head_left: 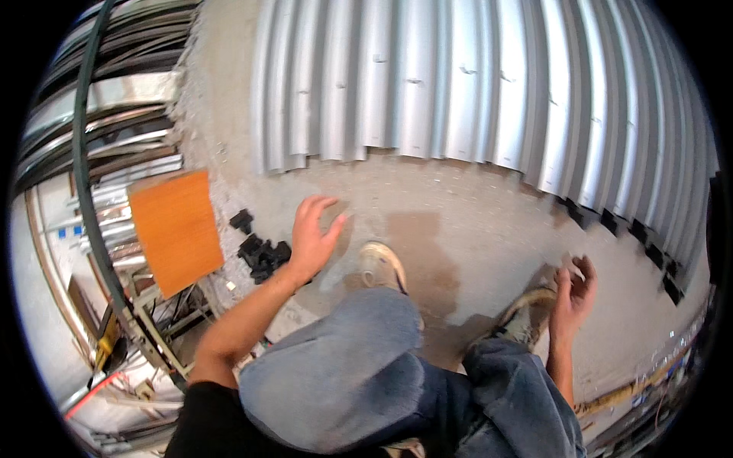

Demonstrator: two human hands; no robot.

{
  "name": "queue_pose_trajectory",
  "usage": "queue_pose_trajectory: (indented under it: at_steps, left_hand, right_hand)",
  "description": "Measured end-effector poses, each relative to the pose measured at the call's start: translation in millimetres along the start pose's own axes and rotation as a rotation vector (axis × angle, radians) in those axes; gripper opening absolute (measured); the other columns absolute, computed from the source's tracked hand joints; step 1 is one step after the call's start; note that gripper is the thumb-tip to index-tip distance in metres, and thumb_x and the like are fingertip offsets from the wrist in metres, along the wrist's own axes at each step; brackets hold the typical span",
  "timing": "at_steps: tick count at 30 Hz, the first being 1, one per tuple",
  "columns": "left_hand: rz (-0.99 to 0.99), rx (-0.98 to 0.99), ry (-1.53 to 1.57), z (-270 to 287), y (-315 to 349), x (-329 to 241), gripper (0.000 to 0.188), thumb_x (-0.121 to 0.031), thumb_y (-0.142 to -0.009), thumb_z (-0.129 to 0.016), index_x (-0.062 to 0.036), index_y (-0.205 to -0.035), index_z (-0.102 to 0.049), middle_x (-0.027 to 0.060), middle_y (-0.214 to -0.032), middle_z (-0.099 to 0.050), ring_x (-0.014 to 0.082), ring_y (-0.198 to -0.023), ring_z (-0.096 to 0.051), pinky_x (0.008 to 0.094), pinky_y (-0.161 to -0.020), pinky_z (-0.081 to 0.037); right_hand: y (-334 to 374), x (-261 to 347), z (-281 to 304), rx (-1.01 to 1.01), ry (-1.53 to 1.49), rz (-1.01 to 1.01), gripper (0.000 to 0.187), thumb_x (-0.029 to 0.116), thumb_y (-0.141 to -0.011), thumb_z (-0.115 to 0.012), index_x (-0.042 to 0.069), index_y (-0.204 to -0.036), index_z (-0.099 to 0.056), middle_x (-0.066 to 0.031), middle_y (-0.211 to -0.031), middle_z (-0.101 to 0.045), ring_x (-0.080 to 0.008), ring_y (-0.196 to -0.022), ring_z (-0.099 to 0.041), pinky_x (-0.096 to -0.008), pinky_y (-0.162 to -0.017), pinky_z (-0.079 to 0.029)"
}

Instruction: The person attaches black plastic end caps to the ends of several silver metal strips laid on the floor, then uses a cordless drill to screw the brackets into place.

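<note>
Loose black pieces (263, 257) were spotted closest to the left hand (311, 238), ngl
Off the near-left corner of the metal profiles (416, 84), laid lengthwise away from the body, the pieces were bunched just left of that hand, which was half spread with nothing gripped. The right hand (574, 298) was seen loosely curled, short of the profiles' near-right ends; whether anything tiny was pinched couldn't be told, tbh.

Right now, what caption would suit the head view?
Left hand open near black pieces, right hand loosely curled, ribbed metal panels ahead.
</note>
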State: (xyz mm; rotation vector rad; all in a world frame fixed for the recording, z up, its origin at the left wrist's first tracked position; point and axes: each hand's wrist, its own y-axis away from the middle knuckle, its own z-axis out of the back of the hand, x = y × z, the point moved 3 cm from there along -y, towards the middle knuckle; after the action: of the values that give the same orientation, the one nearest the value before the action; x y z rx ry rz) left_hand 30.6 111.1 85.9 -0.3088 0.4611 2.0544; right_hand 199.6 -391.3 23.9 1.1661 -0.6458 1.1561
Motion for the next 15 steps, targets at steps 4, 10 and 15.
queue_pose_trajectory:
  at_steps: [4,10,15]
  left_hand:
    - [0.511,-0.06,-0.278,9,129,126,0.063,-0.035,-0.085,-0.088,0.0018,-0.132,-0.068,0.0237,-0.135,-0.065,0.0407,-0.126,-0.059,0.0476,-0.108,-0.049]
    - [0.5,0.045,-0.337,-8,133,115,0.067,-0.038,-0.079,-0.093,0.001,-0.128,-0.069,0.0245,-0.122,-0.071,0.0411,-0.123,-0.062,0.0496,-0.107,-0.049]
    - [0.514,0.093,0.417,12,50,18,0.057,-0.03,-0.087,-0.094,-0.0025,-0.126,-0.064,0.0132,-0.109,-0.074,0.0235,-0.106,-0.072,0.0358,-0.091,-0.057]
  right_hand:
    - [6,5,-15,0.183,0.069,-0.107,0.043,0.013,-0.109,-0.069,-0.001,-0.147,-0.058,-0.0128,-0.135,-0.069,-0.0176,-0.107,-0.071,-0.0327,-0.095,-0.058]
    - [0,52,-64,0.389,0.135,0.077,0.035,0.006,-0.106,-0.07,0.002,-0.14,-0.062,-0.0089,-0.131,-0.069,-0.0153,-0.103,-0.068,-0.0308,-0.09,-0.056]
    - [2,83,-74,0.505,0.217,0.257,0.033,0.001,-0.097,-0.076,0.001,-0.129,-0.068,-0.0128,-0.117,-0.072,-0.0209,-0.097,-0.073,-0.0349,-0.086,-0.06]
